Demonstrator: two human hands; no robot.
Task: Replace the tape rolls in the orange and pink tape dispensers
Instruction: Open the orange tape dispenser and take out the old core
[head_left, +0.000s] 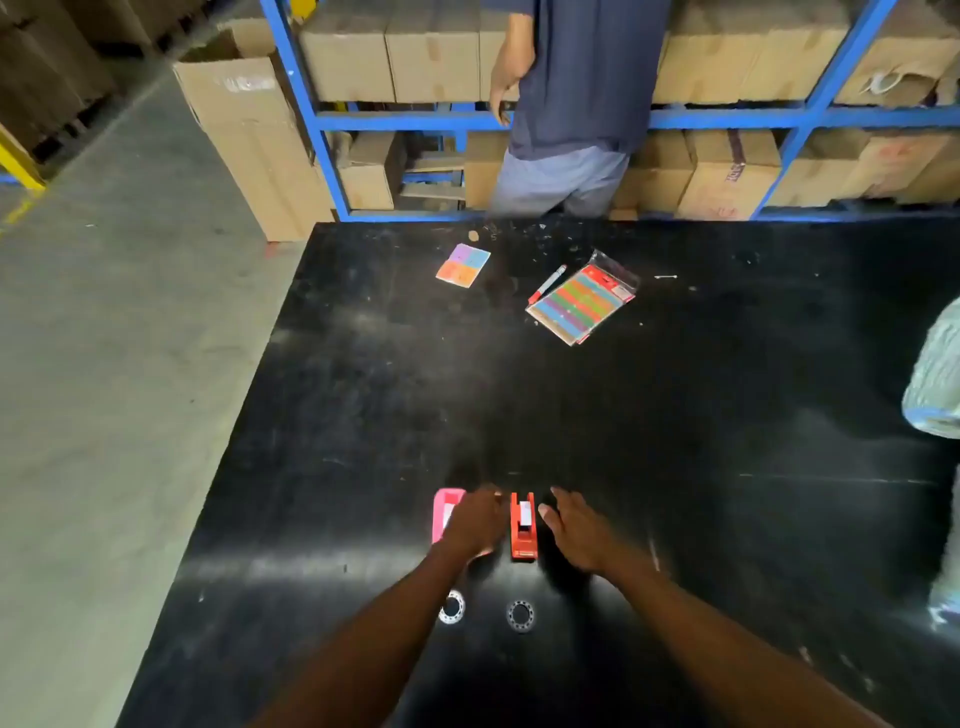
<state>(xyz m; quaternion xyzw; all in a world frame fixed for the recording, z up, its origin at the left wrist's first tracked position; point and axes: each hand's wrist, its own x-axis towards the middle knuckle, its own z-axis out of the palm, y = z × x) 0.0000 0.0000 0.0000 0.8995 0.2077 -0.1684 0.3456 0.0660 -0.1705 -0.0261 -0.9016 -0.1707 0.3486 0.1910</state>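
An orange tape dispenser (522, 526) stands on the black table (363, 405) near its front, with a white roll showing in its top. A pink tape dispenser (444, 513) stands just left of it, half hidden under my left hand (475, 522), which lies over its right side with the fingers curled. My right hand (576, 530) rests just right of the orange dispenser, fingers spread, holding nothing. Two clear tape rolls lie nearer to me: one (451, 607) partly under my left forearm, the other (520, 616) in the open.
Farther back on the table lie a packet of coloured strips (582, 304), a red pen (546, 285) and a small coloured card (463, 265). A person (571, 104) stands behind the table at blue shelving (322, 119) with cardboard boxes. Another person's sleeve (935, 374) is at the right edge.
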